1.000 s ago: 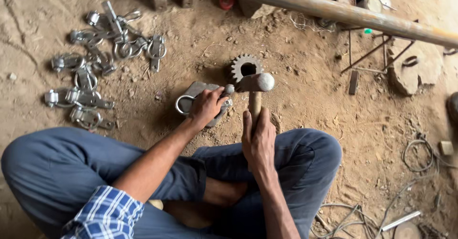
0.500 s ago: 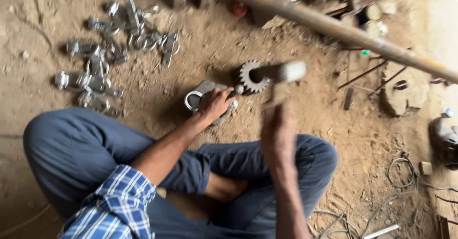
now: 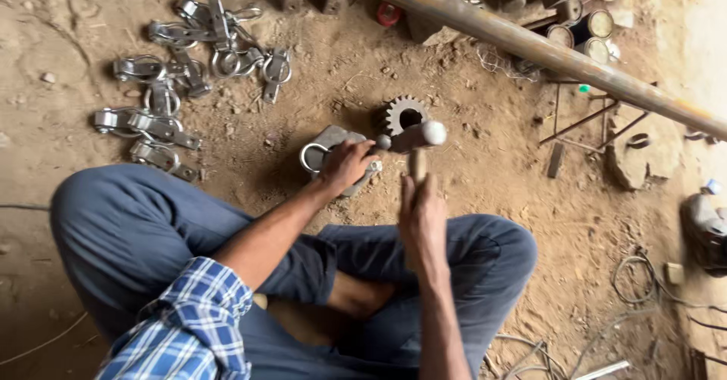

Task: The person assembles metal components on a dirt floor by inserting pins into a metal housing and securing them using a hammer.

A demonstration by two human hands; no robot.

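While seated cross-legged on the dirt floor (image 3: 303,107), working over a toothed gear wheel (image 3: 404,113) taken here as the landmark. Right hand (image 3: 422,217) closed around the wooden handle of a hammer (image 3: 416,139), just below the gear; hammer head level, lying directly under the gear's lower edge. Left hand (image 3: 346,163) below and left of the gear, fingers curled down onto a grey metal clamp piece (image 3: 326,149) with a ring at its left end, pressing it to the ground. Contact between hammer head and clamp piece: cannot be told. Pile of similar metal clamps (image 3: 178,69) well to the left of the gear. Long rusty pipe (image 3: 530,46) running diagonally above and right of the gear.
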